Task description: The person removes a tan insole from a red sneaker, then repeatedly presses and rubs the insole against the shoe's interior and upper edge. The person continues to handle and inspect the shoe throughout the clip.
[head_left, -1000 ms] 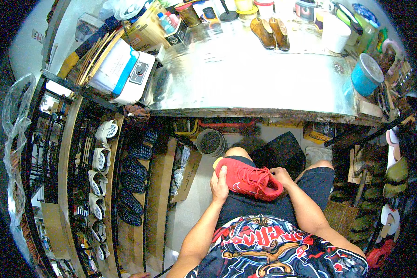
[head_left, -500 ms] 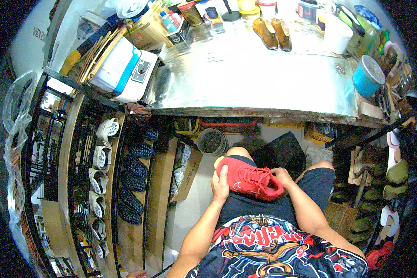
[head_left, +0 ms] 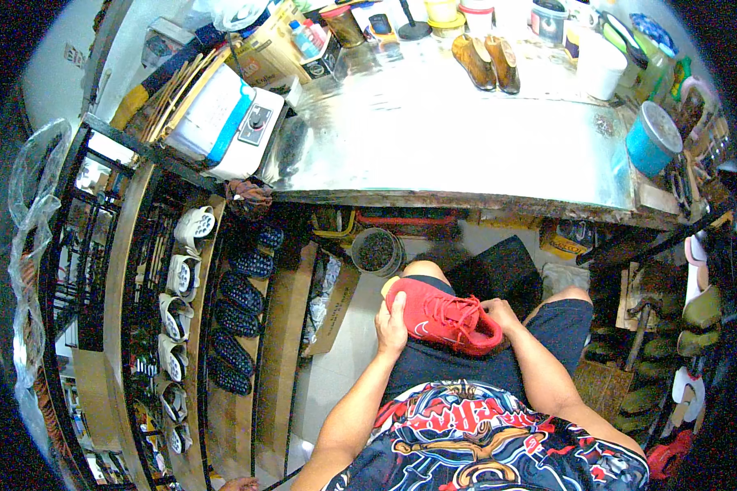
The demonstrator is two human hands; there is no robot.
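Shoe (head_left: 442,315) on lap — between hands

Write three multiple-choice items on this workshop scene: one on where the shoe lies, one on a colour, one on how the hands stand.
1. Where is the sneaker?
A. on the metal-topped bench
B. on the person's lap
C. on the shelf rack at the left

2. What colour is that sneaker?
A. red
B. blue
C. white

3. How do the hands stand on it?
A. both hang clear of it
B. only one touches it
C. both touch it, one at each end

Answers:
1 B: it rests across the thighs, below the edge of the bench.
2 A: upper and laces are red.
3 C: the left hand cups the end at the person's left, and the right hand lies against the end at the person's right.
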